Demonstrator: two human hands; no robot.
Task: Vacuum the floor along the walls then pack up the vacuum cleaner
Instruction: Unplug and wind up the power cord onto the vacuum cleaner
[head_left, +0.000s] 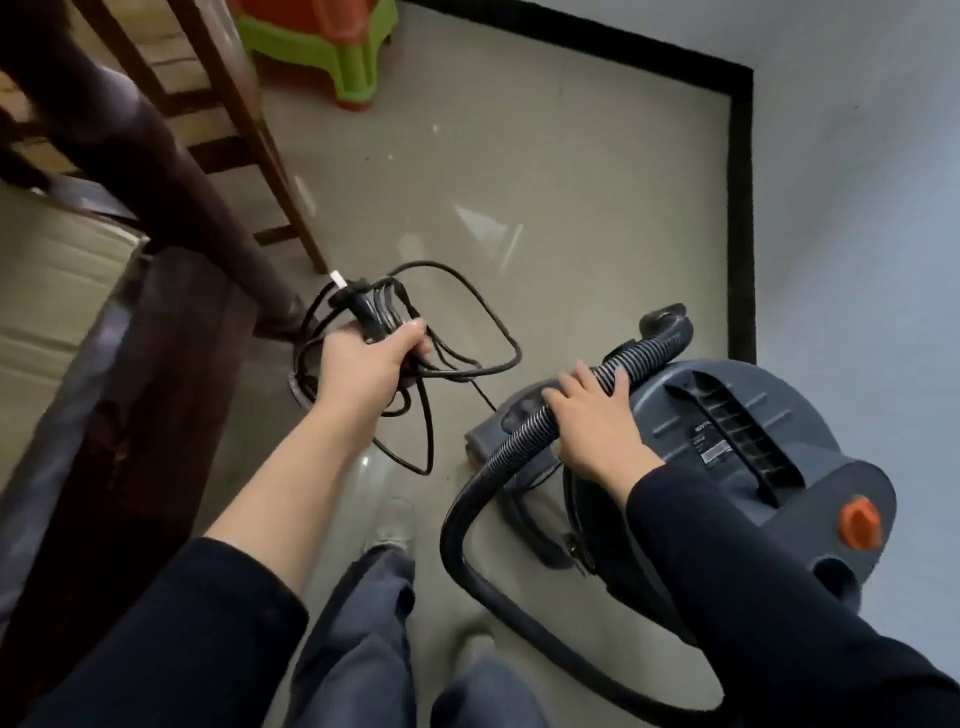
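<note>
A grey canister vacuum cleaner (727, 426) with an orange knob (860, 522) stands on the floor at the right, close to the wall. Its black ribbed hose (498, 462) loops from the floor up over the lid. My right hand (592, 415) grips the hose on top of the vacuum, fingers curled over it. My left hand (371, 358) holds a bundle of coiled black power cord (457, 322) above the floor, left of the vacuum, with loops hanging loose and the plug (358, 304) sticking up from the bundle.
A wooden chair (228, 104) and a dark table leg (197, 208) stand at the left. A green and orange plastic stool (322, 47) sits at the back. Black skirting (740, 208) edges the white wall at the right. My legs and shoes (387, 530) are below.
</note>
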